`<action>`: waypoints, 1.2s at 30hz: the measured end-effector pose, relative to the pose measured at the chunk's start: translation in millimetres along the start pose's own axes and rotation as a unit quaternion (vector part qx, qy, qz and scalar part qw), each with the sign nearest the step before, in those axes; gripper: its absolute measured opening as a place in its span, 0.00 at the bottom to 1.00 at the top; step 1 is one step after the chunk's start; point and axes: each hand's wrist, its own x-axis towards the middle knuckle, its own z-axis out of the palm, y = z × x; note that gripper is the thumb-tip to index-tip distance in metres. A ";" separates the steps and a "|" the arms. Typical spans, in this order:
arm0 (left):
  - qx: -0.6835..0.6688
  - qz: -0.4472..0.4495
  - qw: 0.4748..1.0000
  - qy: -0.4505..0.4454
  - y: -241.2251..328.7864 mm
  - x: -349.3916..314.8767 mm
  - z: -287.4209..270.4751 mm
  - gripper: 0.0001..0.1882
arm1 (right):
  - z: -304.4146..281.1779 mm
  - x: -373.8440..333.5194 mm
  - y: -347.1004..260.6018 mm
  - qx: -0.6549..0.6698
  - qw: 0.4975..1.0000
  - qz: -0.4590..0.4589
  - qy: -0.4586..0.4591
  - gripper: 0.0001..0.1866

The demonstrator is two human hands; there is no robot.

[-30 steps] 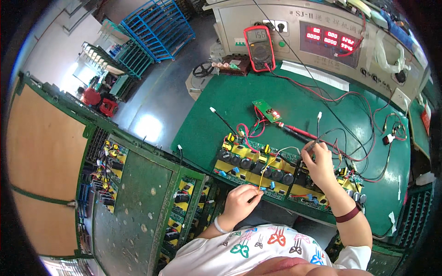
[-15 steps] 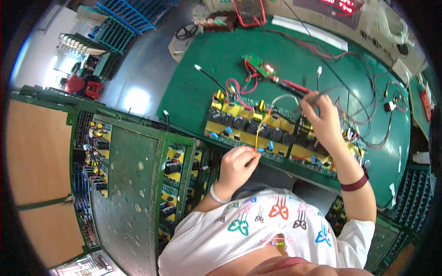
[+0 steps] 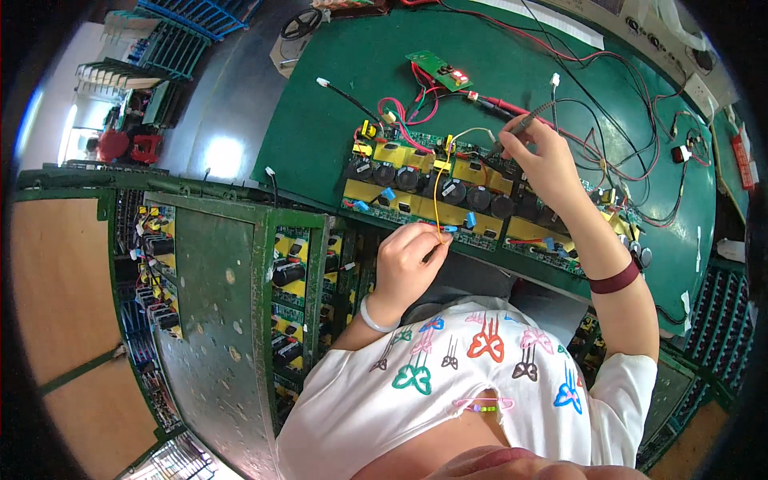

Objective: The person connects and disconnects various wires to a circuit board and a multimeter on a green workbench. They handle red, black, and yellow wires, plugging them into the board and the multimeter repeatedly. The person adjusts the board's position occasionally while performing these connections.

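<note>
Left hand (image 3: 412,260) pinched yellow wire (image 3: 436,196) at circuit board's (image 3: 400,206) near edge; wire ran away, widthwise over board. Right hand (image 3: 546,156), farther off, pinched grey probe-like lead (image 3: 528,117).

Just off the far left corner of the flat green table (image 3: 360,48) is a black, spoked handwheel (image 3: 302,25); farther left of the table stand a red plastic stool (image 3: 145,150) and a blue metal-barred rack (image 3: 200,18).

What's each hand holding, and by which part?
Left hand: yellow wire, pinched at its lower end. Right hand: dark lead, apparently gripped near one end; exact spot hidden.
</note>
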 end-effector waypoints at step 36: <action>-0.005 0.020 1.000 0.018 2.1 -3.0 0.1 0.06 | 10.0 -4.5 15.1 -0.081 0.995 -0.062 0.000 0.07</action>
